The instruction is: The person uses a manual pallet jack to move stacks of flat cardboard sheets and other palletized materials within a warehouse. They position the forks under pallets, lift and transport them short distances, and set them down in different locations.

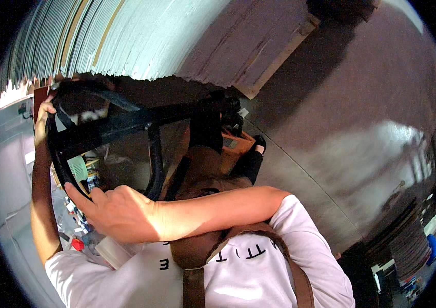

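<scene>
A black pallet-truck handle (110,128), a wide loop on a long shaft, stretches from the left toward my feet. My left hand (44,117) is closed round its outer bar at the far left, with the fingers partly hidden. My right arm crosses in front of my body. My right hand (118,210) is closed at the near end of the same loop, one finger laid along the bar. The shaft runs down to a dark base (228,109) near an orange part (236,145) on the floor.
A tall stack of pale sheets (131,41) towers close ahead, with a wooden strip (282,60) along its lower edge. My shoe (260,143) stands beside the orange part. At left lie a green basket (78,168) and clutter. Dark shelving (408,246) is at lower right.
</scene>
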`<action>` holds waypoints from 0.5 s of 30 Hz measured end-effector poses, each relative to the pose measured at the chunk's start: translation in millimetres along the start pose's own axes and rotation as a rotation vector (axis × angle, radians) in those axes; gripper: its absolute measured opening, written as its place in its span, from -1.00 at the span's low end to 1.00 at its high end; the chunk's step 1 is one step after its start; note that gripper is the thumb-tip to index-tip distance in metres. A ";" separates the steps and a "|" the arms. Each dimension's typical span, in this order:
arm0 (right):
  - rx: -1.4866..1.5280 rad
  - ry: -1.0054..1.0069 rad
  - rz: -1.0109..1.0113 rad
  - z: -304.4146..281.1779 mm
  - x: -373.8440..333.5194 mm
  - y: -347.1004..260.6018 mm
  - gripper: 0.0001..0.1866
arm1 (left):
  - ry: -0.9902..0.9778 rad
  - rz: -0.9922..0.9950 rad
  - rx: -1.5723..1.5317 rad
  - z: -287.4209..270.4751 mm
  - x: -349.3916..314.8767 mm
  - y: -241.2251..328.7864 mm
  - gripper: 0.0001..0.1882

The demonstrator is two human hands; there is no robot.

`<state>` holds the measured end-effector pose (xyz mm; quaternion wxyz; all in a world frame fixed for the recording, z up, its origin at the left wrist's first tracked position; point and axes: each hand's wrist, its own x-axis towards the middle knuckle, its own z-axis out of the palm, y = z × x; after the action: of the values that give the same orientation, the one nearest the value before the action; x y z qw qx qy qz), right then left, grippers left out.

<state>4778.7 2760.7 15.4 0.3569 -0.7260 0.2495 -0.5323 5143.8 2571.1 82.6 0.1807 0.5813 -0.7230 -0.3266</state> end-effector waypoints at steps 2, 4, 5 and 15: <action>-0.069 0.055 -0.052 1.2 0.6 1.8 -0.28 | 0.021 0.056 0.097 3.5 0.2 1.4 -0.63; -0.121 0.063 -0.077 1.2 1.1 -1.0 -0.28 | 0.094 0.021 0.124 16.6 -4.0 15.1 -0.71; -0.132 0.045 -0.066 1.1 0.9 -1.0 -0.28 | 0.077 0.030 0.147 13.3 -0.6 10.9 -0.72; 0.064 -0.199 0.131 4.4 6.2 -12.3 -0.25 | 0.100 0.223 0.301 31.6 -5.7 -0.8 -0.79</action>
<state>4784.6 2764.8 28.0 0.4372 -0.7455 0.2426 -0.4407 5125.6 2584.8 59.9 0.1625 0.5336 -0.8137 -0.1635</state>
